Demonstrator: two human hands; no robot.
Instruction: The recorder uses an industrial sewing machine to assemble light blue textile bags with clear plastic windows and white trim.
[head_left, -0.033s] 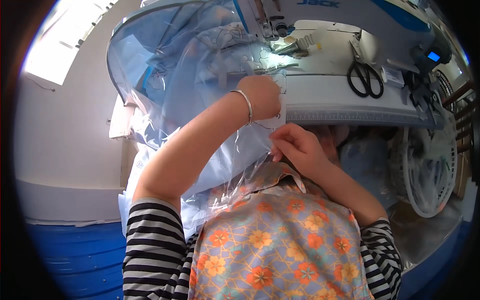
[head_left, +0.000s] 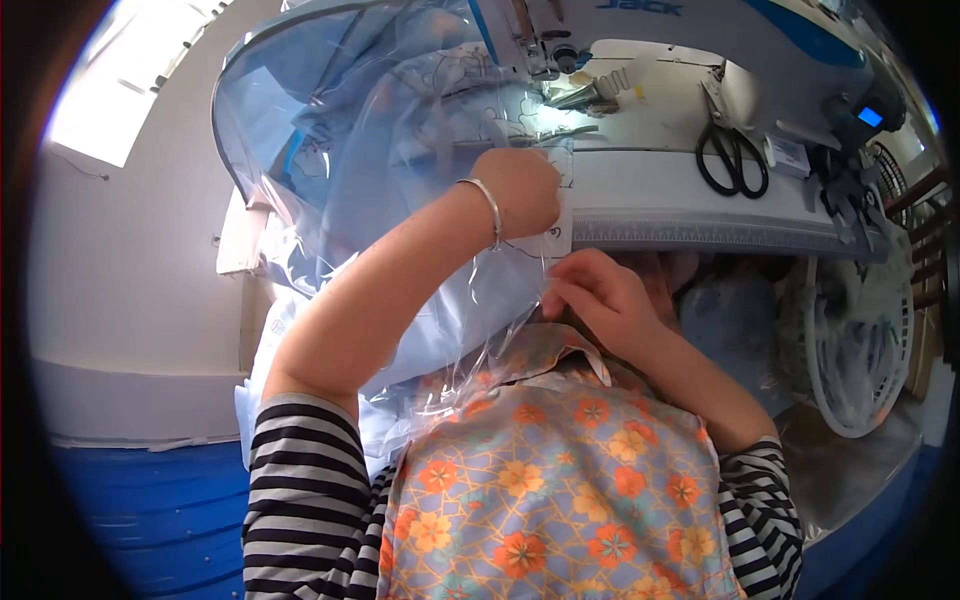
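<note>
A light blue fabric piece (head_left: 330, 130) wrapped in clear plastic sheet (head_left: 400, 80) lies heaped on the left of the white sewing table (head_left: 700, 190) and hangs down onto my lap. My left hand (head_left: 520, 190), with a silver bangle on the wrist, is closed in a fist on the plastic-covered fabric at the table's front edge. Just below the edge, my right hand (head_left: 600, 300) pinches the hanging plastic and fabric with its fingertips. The needle area of the sewing machine (head_left: 560, 45) is lit right behind my left hand.
Black-handled scissors (head_left: 730, 150) lie on the table to the right, beside the white machine body with a small blue screen (head_left: 870, 115). A white wire fan guard (head_left: 860, 340) stands low at the right. A white wall and blue floor are at the left.
</note>
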